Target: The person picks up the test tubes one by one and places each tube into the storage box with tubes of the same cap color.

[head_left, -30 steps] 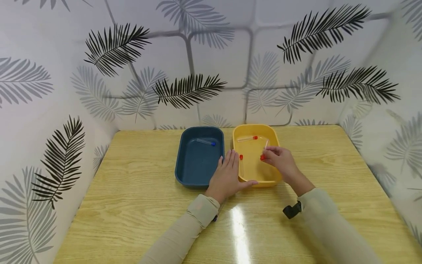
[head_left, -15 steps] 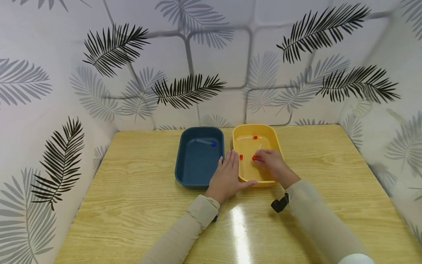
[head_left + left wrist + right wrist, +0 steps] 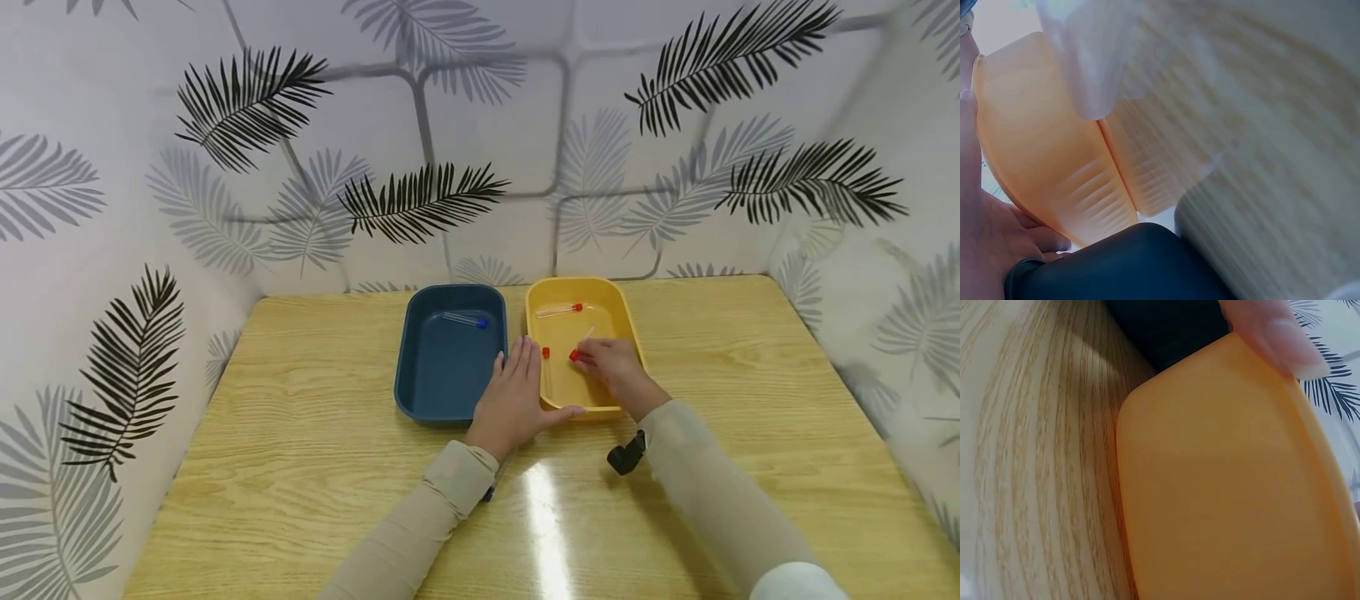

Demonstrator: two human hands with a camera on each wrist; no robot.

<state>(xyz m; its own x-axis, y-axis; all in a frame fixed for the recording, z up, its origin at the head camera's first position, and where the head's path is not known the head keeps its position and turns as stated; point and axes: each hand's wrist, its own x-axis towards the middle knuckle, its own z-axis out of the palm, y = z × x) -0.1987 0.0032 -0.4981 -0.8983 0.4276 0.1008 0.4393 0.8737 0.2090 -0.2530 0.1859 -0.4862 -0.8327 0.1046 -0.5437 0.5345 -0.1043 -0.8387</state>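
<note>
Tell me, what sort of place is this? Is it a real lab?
Probably an indoor tabletop workspace; I can't tell if it's a real lab. There's a wood-grain table, a leaf-patterned wall behind it, and a blue tray and a yellow tray with small capped tubes inside.

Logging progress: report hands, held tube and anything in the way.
Right hand pinches red-capped tube at yellow tray. Left hand touches tray's edge. No obstruction visible.

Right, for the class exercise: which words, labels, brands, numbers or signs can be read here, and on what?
None can be read.
Yellow tray and dark blue tray: no lettering visible.
Red-capped tubes and blue-capped tube: too small to tell if marked.
Wallpaper: leaf and line patterns, no words.
</note>
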